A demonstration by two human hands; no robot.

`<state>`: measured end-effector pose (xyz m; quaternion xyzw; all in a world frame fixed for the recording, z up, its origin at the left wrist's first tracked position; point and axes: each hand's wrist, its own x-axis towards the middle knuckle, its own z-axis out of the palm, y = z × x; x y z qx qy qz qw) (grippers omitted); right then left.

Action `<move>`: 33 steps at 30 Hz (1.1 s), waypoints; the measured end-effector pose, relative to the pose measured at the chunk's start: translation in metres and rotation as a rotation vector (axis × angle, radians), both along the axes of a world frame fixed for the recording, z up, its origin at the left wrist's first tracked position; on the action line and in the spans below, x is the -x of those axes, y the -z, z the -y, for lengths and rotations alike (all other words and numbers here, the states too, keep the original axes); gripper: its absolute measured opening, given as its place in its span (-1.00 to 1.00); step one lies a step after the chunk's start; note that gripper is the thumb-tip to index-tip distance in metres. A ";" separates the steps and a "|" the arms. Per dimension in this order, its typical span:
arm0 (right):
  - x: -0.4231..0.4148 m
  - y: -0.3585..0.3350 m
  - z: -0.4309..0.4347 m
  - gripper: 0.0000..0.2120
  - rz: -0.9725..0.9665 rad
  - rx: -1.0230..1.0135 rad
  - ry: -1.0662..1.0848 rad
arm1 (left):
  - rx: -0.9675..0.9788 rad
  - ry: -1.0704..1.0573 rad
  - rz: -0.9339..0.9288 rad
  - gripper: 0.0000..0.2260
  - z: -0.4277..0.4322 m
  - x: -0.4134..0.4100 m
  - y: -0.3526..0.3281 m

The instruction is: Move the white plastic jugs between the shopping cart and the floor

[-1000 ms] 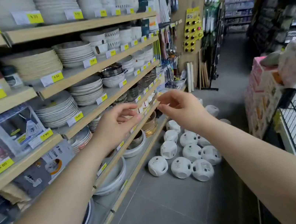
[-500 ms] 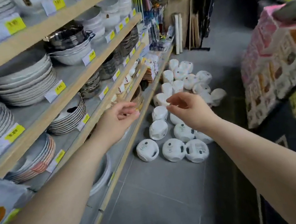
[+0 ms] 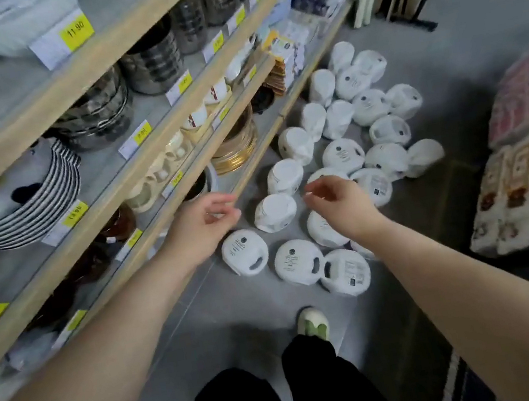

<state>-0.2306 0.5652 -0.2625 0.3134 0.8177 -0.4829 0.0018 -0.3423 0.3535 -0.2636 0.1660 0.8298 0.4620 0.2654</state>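
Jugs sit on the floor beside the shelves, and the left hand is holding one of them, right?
Not quite. In the head view the jugs sit on the floor beside the shelves, but the left hand holds nothing; it hovers empty above them.

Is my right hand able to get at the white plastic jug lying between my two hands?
Probably yes. The right hand is empty, fingers loosely curled, above and beside the white plastic jug, with nothing between them. The left hand, also empty, leaves it uncovered.
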 end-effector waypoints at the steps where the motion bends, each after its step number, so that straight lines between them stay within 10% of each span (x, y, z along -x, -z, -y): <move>1: 0.010 0.015 -0.006 -0.83 0.025 0.003 -0.008 | 0.017 -0.018 0.023 -0.79 -0.006 0.007 0.015; 21: 0.123 0.578 0.032 -0.38 0.387 0.383 0.146 | 0.350 0.015 0.154 -0.58 -0.032 0.140 0.569; 33: 0.148 0.667 0.051 -0.05 0.147 0.737 0.434 | 0.438 0.047 0.230 -0.37 -0.048 0.182 0.665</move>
